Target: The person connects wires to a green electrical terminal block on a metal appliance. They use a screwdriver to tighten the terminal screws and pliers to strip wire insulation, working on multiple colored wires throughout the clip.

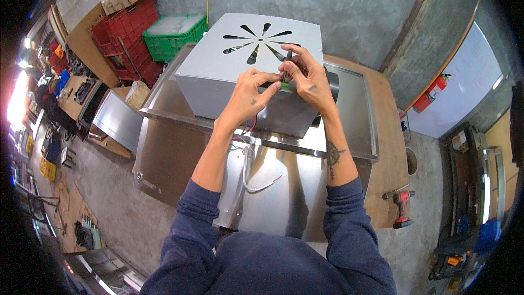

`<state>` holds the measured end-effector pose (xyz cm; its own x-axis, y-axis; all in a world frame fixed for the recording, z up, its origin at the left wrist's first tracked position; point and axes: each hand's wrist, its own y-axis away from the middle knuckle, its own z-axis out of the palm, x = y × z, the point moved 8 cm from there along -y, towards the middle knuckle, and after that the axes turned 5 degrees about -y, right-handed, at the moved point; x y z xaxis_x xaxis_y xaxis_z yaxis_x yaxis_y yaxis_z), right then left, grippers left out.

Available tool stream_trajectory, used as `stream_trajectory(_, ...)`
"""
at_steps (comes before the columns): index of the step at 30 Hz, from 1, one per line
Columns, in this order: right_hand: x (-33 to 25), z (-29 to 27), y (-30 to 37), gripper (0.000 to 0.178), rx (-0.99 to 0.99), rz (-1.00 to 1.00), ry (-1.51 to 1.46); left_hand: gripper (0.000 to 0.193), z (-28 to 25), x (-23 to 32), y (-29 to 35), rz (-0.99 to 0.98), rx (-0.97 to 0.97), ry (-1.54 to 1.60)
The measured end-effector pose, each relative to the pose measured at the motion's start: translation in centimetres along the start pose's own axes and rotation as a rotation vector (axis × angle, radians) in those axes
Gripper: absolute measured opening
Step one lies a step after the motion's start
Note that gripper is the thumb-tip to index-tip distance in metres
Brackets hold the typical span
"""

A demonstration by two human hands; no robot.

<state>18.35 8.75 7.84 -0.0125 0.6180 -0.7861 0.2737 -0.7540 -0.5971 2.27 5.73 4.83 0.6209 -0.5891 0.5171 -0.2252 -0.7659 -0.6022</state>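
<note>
A small green terminal connector [284, 85] is pinched in the fingertips of my left hand [252, 94]. Directly above it, my right hand [310, 81] grips a thin screwdriver with a black handle [289, 55], held nearly upright with its lower end at the connector. Both hands are in front of a grey metal housing [204, 68] whose top has a ring of petal-shaped slots. Thin red and black wires [252, 127] hang below my left hand. A white cable [255, 190] with bare-looking ends lies curved on the shiny sheet-metal surface [278, 207] nearer to me.
The housing rests on a stainless steel unit [169, 158] on a wooden table [390, 147]. A red cordless drill [403, 207] lies at the table's right edge. Red crates [128, 38] and a green crate [174, 41] stand at the back left. A fire extinguisher [434, 93] hangs at right.
</note>
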Motion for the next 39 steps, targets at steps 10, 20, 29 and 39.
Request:
stream_trajectory(10, -0.5, 0.1, 0.2, 0.034, 0.070, -0.144, 0.195, 0.026, 0.4, -0.7, 0.0, -0.050, -0.024, 0.067)
stream_trajectory(20, 0.8, -0.3, 0.2, 0.037, 0.083, -0.011, -0.082, 0.027, 0.6, -0.5, -0.2, -0.008, -0.026, 0.050)
stream_trajectory(29, 0.1, 0.0, 0.3, 0.033, 0.083, -0.140, 0.109, 0.023, -0.2, -0.3, 0.2, 0.123, 0.063, -0.040)
stream_trajectory(39, 1.3, -2.7, 1.8, 0.037, 0.120, -0.066, 0.023, 0.020, 2.0, 1.2, 0.8, 0.176, 0.121, 0.097)
